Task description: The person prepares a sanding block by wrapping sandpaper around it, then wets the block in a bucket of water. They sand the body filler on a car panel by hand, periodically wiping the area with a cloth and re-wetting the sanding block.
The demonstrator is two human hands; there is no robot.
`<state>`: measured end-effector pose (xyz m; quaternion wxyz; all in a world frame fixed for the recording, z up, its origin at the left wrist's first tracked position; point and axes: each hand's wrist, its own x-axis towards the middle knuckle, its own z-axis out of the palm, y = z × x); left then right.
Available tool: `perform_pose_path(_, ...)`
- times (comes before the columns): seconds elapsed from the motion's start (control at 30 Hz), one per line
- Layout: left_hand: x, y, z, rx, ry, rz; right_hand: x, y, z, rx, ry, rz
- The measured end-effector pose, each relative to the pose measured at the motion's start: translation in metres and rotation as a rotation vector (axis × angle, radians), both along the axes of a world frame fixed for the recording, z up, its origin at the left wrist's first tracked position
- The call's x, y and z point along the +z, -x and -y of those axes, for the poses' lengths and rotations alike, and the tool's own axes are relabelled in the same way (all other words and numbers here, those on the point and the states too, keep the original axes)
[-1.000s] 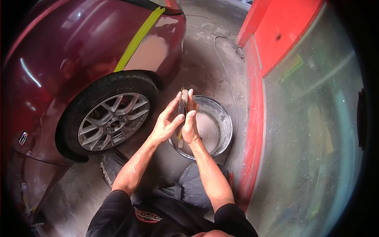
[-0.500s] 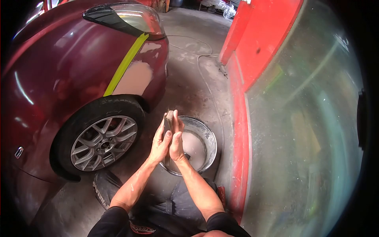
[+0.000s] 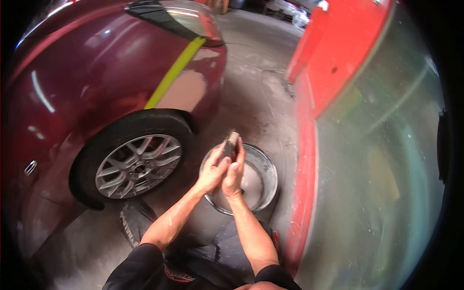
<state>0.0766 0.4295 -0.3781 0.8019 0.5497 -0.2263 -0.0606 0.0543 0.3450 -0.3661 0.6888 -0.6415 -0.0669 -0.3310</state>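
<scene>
A small block [image 3: 232,138], dark on its left side and tan on top, stands upright between my palms. My left hand [image 3: 213,173] presses on its left side, and my right hand [image 3: 234,176] closes on it from the right. Both hands are over a round metal basin [image 3: 271,182] on the floor, which holds cloudy, pinkish-grey liquid [image 3: 252,183]. The lower part of the block is hidden by my fingers.
On the left is a dark red car [image 3: 92,72] with a wheel [image 3: 140,168], yellow-green tape [image 3: 175,72] and a beige patch [image 3: 186,92]. A red panel [image 3: 338,53] and a cloudy glass pane [image 3: 372,169] stand on the right. A hose [image 3: 268,99] lies on the floor.
The view has shifted, so the car, basin and panel appear further right. My hands, still together around the block, have tilted slightly to the right.
</scene>
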Motion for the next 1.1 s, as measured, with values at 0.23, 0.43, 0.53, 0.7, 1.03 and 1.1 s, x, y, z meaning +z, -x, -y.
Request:
perform_pose_path(0.23, 0.011, 0.007, -0.013, -0.024, 0.140, -0.225, 0.009, 0.006, 0.002, -0.089, 0.305, -0.093)
perform_pose_path(0.43, 0.024, 0.005, -0.019, -0.030, 0.307, -0.445, 0.011, 0.005, -0.009, -0.123, 0.372, -0.075)
perform_pose_path(0.53, 0.028, 0.002, -0.022, -0.058, 0.373, -0.502, 0.010, 0.008, -0.013, -0.128, 0.469, -0.094)
perform_pose_path(0.7, 0.020, -0.005, -0.033, -0.210, 0.347, -0.498, 0.016, 0.017, -0.007, -0.024, 0.360, -0.203)
perform_pose_path(1.03, 0.042, -0.026, -0.040, -0.129, 0.048, -0.406, 0.023, 0.010, 0.006, 0.202, 0.183, -0.321)
perform_pose_path(1.1, 0.039, -0.026, -0.036, -0.076, 0.007, -0.374, 0.029, 0.009, 0.012, 0.303, 0.039, -0.332)
